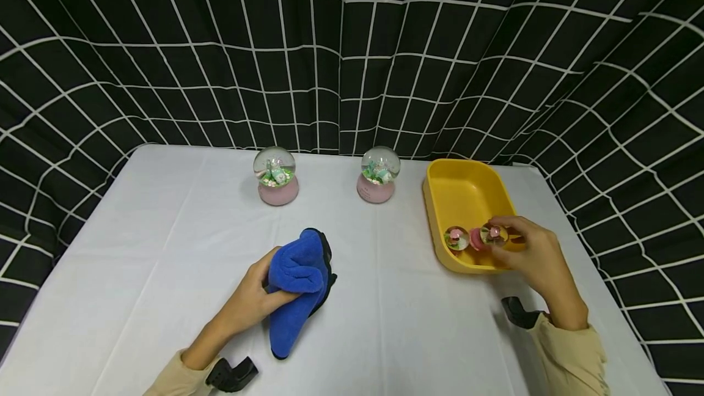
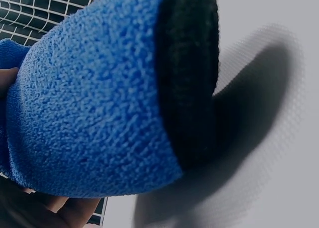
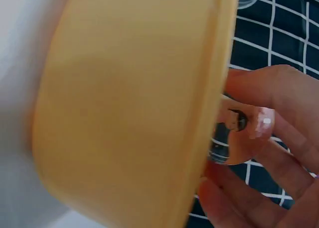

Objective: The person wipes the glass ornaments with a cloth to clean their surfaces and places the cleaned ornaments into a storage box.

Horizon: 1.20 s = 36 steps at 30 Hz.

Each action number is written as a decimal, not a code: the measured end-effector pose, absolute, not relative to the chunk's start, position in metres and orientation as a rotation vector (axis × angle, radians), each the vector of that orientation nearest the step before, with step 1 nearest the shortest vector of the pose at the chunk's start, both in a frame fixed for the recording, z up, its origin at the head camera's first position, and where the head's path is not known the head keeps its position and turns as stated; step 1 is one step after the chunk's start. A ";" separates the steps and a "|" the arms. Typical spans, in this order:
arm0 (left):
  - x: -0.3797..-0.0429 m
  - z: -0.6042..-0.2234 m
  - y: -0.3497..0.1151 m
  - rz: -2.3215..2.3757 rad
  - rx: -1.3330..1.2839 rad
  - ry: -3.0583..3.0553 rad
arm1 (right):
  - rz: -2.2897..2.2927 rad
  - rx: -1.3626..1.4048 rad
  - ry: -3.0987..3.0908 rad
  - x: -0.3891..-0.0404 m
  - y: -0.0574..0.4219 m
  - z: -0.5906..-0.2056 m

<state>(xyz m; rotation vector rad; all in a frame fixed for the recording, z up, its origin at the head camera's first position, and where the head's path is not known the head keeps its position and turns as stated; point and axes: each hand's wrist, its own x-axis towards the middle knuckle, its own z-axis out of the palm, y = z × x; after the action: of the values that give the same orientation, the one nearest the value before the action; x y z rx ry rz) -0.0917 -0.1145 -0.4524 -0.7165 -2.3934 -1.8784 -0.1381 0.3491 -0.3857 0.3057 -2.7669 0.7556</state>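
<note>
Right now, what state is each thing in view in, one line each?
Blue cloth: folded over, held in the left grip
Yellow box: upright, open-topped
Left large globe: upright
Right large globe: upright
Left small globe: in the box
Right small globe: held in the right grip
White tablecloth: spread, lightly creased
Black curtain: hanging, rippled

Looks like fuzzy cloth on the blue towel (image 1: 299,274), smooth plastic on the yellow tub (image 1: 462,191), glossy glass on small snow globes (image 1: 493,234).

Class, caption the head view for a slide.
Left hand grips blue cloth; right hand holds small globe at yellow tray.
</note>
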 end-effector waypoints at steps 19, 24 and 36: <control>-0.093 -0.454 -0.115 -1.874 -0.742 -2.394 | 0.875 0.250 -2.988 -0.152 0.348 -0.393; -0.093 -0.454 -0.115 -1.873 -0.743 -2.398 | 0.929 0.231 -2.984 -0.152 0.340 -0.384; -0.093 -0.454 -0.115 -1.863 -0.750 -2.391 | 1.062 0.305 -2.848 -0.154 0.302 -0.371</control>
<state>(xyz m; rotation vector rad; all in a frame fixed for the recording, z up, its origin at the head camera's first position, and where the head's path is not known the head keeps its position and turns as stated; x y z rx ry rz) -0.0925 -0.1148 -0.4543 -0.7501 -2.3910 -1.8633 -0.1543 0.3023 -0.3708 0.3053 -2.8479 1.0621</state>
